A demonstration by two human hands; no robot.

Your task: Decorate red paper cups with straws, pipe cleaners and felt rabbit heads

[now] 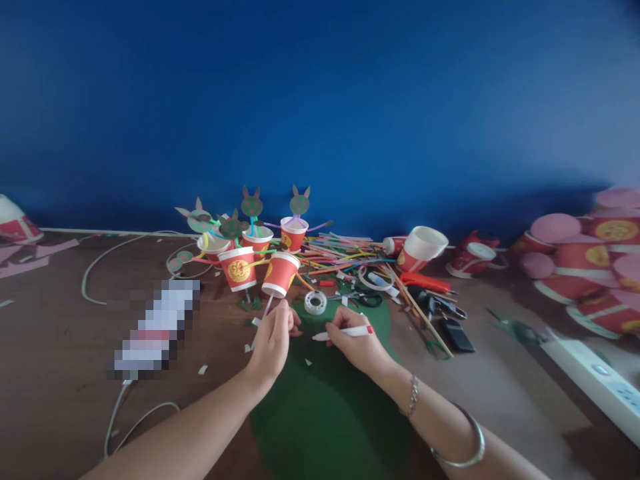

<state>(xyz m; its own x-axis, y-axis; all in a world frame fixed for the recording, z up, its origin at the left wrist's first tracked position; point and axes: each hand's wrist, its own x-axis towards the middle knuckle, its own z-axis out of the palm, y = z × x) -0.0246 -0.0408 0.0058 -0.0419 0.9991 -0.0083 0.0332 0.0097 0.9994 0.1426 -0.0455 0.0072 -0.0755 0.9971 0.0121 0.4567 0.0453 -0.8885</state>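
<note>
My left hand [276, 328] is closed just below a tilted red paper cup [281, 274], thumb at its base. A pale lilac straw [270, 304] runs from the cup's base down past the hand. What the curled fingers hold, if anything, is hidden. My right hand [351, 338] grips a white marker [356, 331] with a red end, its other end pointing left. Both hands are over a dark green sheet [330, 407]. Behind the left hand stand several red paper cups [239, 269] with straw arms and animal-faced paper heads [299, 202]. A white tape roll [315, 303] lies between the hands.
Loose coloured straws [340, 253] are piled at the back. Scissors [367, 300], an orange-red tool [427, 282] and a black key fob [457, 335] lie right of centre. A white power strip [595, 380] and pink-decorated cups [585, 260] are farther right. A pixelated device [157, 327] with a cable is left.
</note>
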